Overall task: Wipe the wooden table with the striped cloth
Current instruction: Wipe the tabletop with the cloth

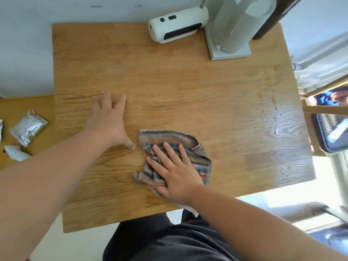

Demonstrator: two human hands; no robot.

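Note:
The striped cloth (169, 137) lies crumpled on the wooden table (169, 81), near the front edge and a little right of the middle. My right hand (175, 170) presses flat on the cloth with its fingers straight and spread. One corner of the cloth hangs over the front edge under my wrist. To the left of the cloth, my left hand (108, 119) rests palm down on the bare wood with its fingers spread, and its thumb ends just short of the cloth. Wet drops and streaks (275, 117) glisten along the table's right side.
A white device (177, 25) lies at the back of the table beside a grey stand on a square base (230, 51). Foil packets (28, 127) and a small white object (16, 152) sit on a lower surface to the left. A chair with a blue item (327, 132) stands on the right.

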